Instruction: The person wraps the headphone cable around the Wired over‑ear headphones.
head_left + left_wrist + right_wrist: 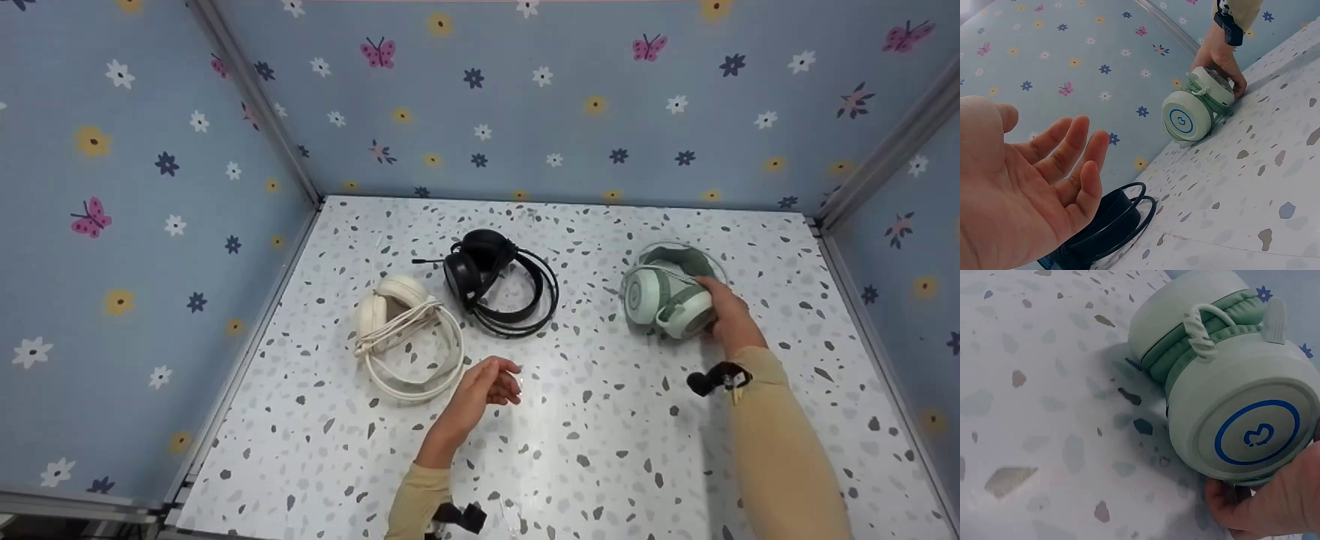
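Observation:
At the right of the table my right hand [731,319] grips a pale green pair of headphones [643,297] by its right ear cup. In the right wrist view, the fingers curl under the ear cup [1257,433], which bears a blue ring logo. Both cups face the near side, and the headband arches behind them. My left hand [484,390] hovers loosely bent over the table, holding nothing. Beside it lie cream headphones [405,392] with their cord bundled across them. Farther back is a black headset [463,279] with a microphone boom, its cable looped to the right.
The white speckled table [585,480] is enclosed by blue flowered panels at the back [555,97], left [150,300] and right. Metal rails [259,105] run along the panel corners.

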A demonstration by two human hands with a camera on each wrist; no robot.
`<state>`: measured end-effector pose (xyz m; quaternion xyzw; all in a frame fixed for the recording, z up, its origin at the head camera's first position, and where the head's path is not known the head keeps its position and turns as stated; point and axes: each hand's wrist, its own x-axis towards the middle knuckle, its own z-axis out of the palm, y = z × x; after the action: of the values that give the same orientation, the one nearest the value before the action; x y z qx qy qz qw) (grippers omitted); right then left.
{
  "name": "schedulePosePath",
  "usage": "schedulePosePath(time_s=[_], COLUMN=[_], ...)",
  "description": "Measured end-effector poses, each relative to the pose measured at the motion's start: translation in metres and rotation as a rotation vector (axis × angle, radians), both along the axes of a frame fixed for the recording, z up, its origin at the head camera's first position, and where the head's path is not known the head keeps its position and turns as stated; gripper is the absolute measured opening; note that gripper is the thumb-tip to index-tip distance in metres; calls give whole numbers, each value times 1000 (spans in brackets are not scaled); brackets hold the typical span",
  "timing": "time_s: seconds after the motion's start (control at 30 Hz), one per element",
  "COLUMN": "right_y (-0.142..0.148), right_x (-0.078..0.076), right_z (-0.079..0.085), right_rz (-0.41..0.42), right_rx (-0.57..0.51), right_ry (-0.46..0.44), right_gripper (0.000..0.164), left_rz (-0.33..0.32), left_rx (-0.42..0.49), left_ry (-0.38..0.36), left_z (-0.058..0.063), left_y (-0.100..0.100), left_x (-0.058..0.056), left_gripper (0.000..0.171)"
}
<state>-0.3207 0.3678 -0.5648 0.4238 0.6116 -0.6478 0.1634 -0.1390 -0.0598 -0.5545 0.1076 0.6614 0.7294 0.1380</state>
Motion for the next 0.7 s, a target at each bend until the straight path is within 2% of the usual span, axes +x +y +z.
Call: schedulePosePath(time_s=[0.07, 0.13, 0.23, 0.33, 0.4, 0.57, 0.7], right_y=[2, 5, 7, 8, 9, 10, 4], right_x=[4, 6, 8, 8, 8, 8, 11], right_z=[-3, -5, -8, -9, -9, -5, -1], right_rz=[11, 35, 44, 44, 43, 24, -76], right_rx=[149, 240, 236, 208, 198, 194, 275], right_ry=[13, 27, 73, 74, 64, 52, 138], right_gripper=[101, 102, 99, 101, 105, 116, 101], left_rz=[-2, -6, -16, -19, -11, 7, 4], left_rx=[2, 2, 1, -7, -11, -19, -36], left_ry=[-10, -18, -18, -17, -23, -31, -34], left_z=[2, 4, 14, 22, 20, 0, -4], left_y=[0, 1, 3, 5, 5, 5, 8], left_x=[0, 1, 3, 5, 4, -3, -5], left_gripper=[47, 46, 44, 42, 41, 44, 44])
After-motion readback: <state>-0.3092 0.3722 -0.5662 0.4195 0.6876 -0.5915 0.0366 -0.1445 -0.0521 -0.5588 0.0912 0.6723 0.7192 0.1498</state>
